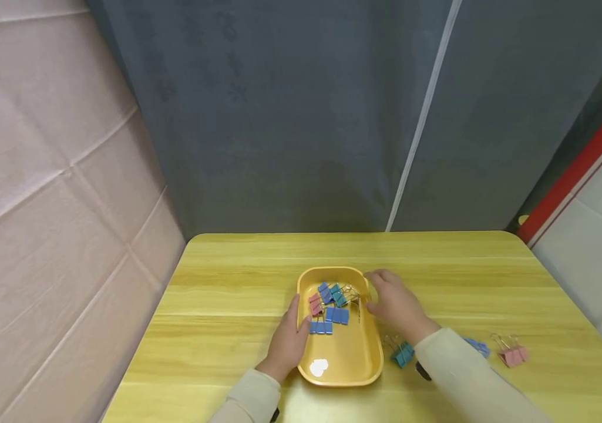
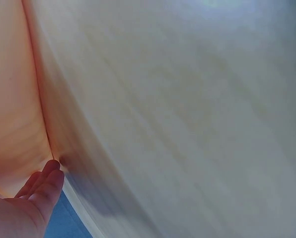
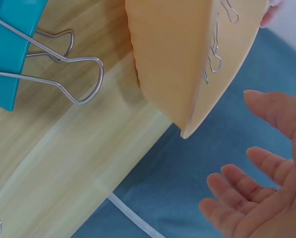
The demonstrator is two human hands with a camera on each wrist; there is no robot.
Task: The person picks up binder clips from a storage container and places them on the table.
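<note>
A yellow tray (image 1: 339,376) stands on the wooden table with several binder clips inside: blue (image 1: 337,316), teal (image 1: 339,295) and pink (image 1: 315,304). My left hand (image 1: 286,343) grips the tray's left side, thumb over the rim and fingers along the outer wall. Beside the far right corner is my right hand (image 1: 397,306), its fingers spread. In the right wrist view that hand (image 3: 267,183) holds nothing and shows a gap to the tray (image 3: 173,54). A teal binder clip (image 1: 402,355) lies on the table just right of the tray.
Farther right, a blue binder clip (image 1: 477,346), partly hidden by the right sleeve, lies near a pink binder clip (image 1: 514,355). A dark curtain (image 1: 290,117) hangs behind the table's far edge, and a pale cloth (image 1: 57,205) hangs on the left.
</note>
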